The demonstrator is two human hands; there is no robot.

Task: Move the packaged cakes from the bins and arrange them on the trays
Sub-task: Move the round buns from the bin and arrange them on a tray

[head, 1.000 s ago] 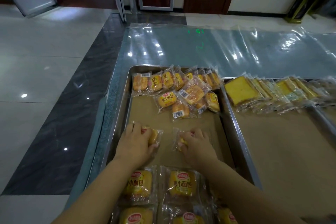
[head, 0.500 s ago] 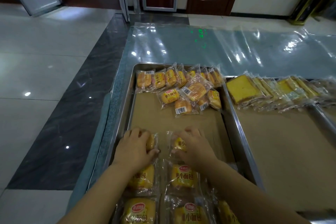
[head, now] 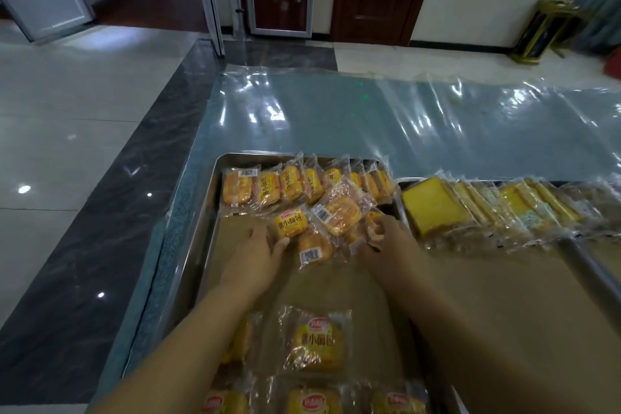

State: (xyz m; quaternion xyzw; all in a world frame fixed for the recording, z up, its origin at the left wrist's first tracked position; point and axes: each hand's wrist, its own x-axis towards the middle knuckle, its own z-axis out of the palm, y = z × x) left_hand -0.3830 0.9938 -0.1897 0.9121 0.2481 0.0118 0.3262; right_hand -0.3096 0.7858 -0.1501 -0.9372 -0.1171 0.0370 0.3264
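On the tray (head: 209, 245) at the counter's left edge, flat packaged cakes (head: 316, 343) lie nearest, partly hidden by both forearms. Farther in, the left hand (head: 255, 252) has fingers and thumb at the labelled pack (head: 291, 222), but whether it grips cannot be told. The right hand (head: 389, 240) curls its fingers round a loose pack (head: 371, 223). Beyond these is a leaning row (head: 268, 186), with sliced cakes (head: 433, 208) to the right. A second ago both hands pressed the near packs.
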